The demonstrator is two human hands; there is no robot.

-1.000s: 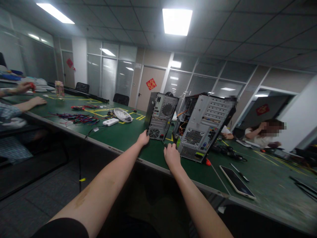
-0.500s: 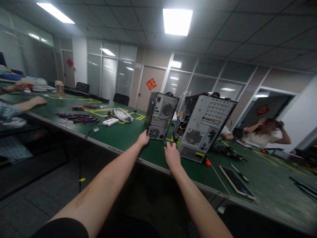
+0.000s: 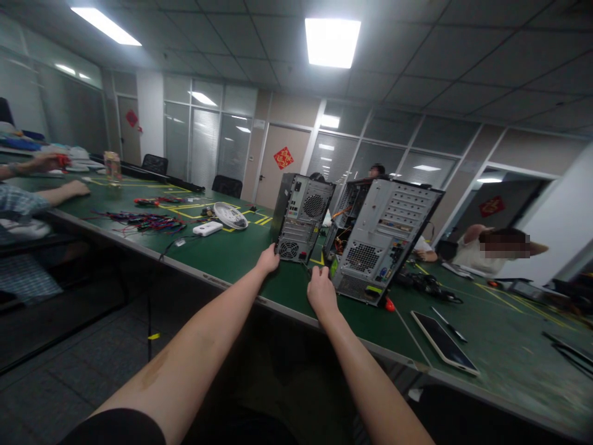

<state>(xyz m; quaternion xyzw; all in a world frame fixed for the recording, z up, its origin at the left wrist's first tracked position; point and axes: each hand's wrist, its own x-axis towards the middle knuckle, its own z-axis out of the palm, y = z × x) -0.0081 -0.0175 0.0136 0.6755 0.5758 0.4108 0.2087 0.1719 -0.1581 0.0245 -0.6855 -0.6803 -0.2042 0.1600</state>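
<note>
Two computer towers stand upright with their backs toward me, a smaller one (image 3: 306, 216) and a larger one (image 3: 384, 241) with an exposed inside on its left. My left hand (image 3: 269, 258) grips the lower left edge of the smaller tower, its fingers partly hidden by the case. Just in front of that tower's lower right corner is my right hand (image 3: 321, 289), fingers closed in a pinch. A thin dark tool (image 3: 305, 267) juts from them toward the tower's bottom edge; its handle is covered, so its exact kind cannot be made out.
On the green table (image 3: 241, 262) lie bundled wires (image 3: 143, 222), a white box (image 3: 207, 229) and a round fan grille (image 3: 230, 215). Right of the towers are black cables (image 3: 428, 285), a tablet-like device (image 3: 443, 342) and a pen-like tool (image 3: 448, 323). Other people sit left and right.
My hands and both towers stay in place. The person at the right has shifted their arms and head, and another head now shows behind the larger tower.
</note>
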